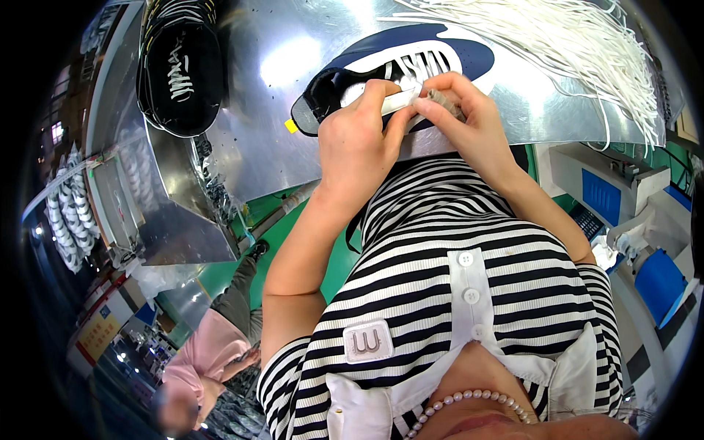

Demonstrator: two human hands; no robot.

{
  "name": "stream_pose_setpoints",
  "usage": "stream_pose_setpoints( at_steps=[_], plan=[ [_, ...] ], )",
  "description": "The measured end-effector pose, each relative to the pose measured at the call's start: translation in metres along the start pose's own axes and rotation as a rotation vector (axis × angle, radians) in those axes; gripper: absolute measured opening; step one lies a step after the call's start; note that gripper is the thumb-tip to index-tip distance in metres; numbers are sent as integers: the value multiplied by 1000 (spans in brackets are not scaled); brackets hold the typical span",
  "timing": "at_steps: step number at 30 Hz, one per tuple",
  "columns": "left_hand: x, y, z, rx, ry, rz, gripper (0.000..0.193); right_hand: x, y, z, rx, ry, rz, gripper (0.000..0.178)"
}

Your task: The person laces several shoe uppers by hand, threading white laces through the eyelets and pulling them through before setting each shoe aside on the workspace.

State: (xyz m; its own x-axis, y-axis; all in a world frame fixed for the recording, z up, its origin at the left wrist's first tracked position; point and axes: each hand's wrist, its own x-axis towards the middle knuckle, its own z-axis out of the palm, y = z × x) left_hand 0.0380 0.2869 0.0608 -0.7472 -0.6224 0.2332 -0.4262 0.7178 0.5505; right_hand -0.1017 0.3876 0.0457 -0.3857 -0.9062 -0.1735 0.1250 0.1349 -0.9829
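A navy and white shoe upper [480, 60] with a dark lining lies on the metal table, and white laces cross part of its front. Over its near side, my left hand [359, 143] is closed in a pinch on a short white strip [399, 102]. I cannot tell whether this strip is a folded lace or part of the shoe. My right hand [477, 128] meets it from the other side, thumb and finger pinched at the strip's end. Something greyish-beige and crumpled [445, 105] shows among the right fingers. A yellow tag [291, 126] sticks out by the heel.
Loose white shoelaces [572, 44] lie in a big heap at the far right of the metal table [271, 158]. Black shoe uppers [180, 81] are stacked at the left. A person in pink [213, 345] is at the lower left. Machinery with blue panels [601, 196] stands at the right.
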Motion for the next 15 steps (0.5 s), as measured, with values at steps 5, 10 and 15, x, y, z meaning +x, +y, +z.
stream_pose_setpoints(
  at_steps=[5, 10, 15],
  plan=[
    [-1, -4, 7, 32, 124, 117, 25, -17, -1, -14, -185, 11, -41, 17],
    [-2, -7, 9, 48, 115, 144, 26, -16, 3, -20, -281, -30, -79, 16],
    [-1, -8, 7, 5, 64, 161, 26, -10, 3, -21, -285, -55, -56, 15]
  ],
)
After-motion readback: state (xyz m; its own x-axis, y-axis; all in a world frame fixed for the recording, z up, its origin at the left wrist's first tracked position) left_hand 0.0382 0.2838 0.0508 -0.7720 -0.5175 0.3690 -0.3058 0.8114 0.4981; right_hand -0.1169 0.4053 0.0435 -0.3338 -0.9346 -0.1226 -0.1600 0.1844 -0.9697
